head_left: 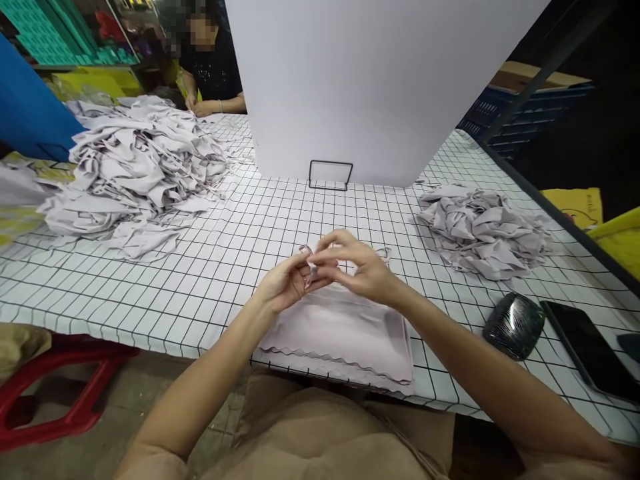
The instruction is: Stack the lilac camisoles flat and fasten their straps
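My left hand is half curled, palm up, with a thin pale strap looped between its thumb and fingers. Reaching in from the other side, my right hand has its fingertips pressed together on the same strap, touching the left fingers. Just below both hands lies a pale lilac fabric piece with a wavy edge, flat at the table's front edge. Another bit of thin strap shows behind my right hand. The fingers partly hide the strap's ends.
A large heap of crumpled pale fabric lies left, a smaller pile right. A white board stands ahead on a wire holder. At right are a dark rounded object and a phone. A person sits across the table.
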{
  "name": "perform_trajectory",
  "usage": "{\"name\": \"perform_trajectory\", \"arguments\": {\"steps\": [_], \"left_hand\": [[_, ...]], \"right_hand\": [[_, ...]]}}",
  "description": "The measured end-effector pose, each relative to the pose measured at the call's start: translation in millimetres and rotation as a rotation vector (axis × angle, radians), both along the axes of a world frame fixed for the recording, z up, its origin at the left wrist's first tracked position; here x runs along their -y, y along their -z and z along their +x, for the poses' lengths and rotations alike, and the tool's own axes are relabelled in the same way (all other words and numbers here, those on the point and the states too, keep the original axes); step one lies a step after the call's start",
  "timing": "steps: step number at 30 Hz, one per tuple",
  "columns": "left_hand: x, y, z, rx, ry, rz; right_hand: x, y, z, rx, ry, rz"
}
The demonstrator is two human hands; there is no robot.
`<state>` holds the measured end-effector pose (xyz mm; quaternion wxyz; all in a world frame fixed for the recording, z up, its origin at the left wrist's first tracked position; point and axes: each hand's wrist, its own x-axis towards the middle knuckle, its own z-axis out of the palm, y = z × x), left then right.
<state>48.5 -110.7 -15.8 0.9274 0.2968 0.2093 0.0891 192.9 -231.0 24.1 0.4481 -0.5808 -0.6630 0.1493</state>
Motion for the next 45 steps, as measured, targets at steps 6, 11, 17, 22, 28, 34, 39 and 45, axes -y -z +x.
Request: {"name": "perform_trajectory", "arguments": {"steps": [6,11,17,22,28,34,39,45], "left_hand": [[6,-0.6,-2,-0.057,-0.116,-0.083],[9,6.6,-2,-0.053,-0.114,0.094],[14,4.9,-30,-0.040,-0.092,0.284],[22,6.2,-36,-0.091,-0.180,0.410],[24,12.7,-27,-0.118,-0.232,0.496],[27,9.7,-32,-0.196,-0.320,0.707],[22,24.9,-32,-0.260,-0.356,1.054],[21,34.9,-30,-0.165,-0.437,1.323]], "right_hand": [[11,28.0,-5,-0.087,0.217,-0.134],[-3,36.1,-19,-0.358,0.178,-0.207],[-11,27.1,-19,-0.728,0.209,-0.217],[-14,27.7,-23,-0.862,0.178,-0.273],[-18,30.5,-28,-0.900,0.204,-0.288],[-9,28.7,-29,-0.508,0.337,-0.281],[-7,44.4,-12,-0.002,0.195,-0.022],[-13,49.7,-9,0.136,-0.055,-0.109]]}}
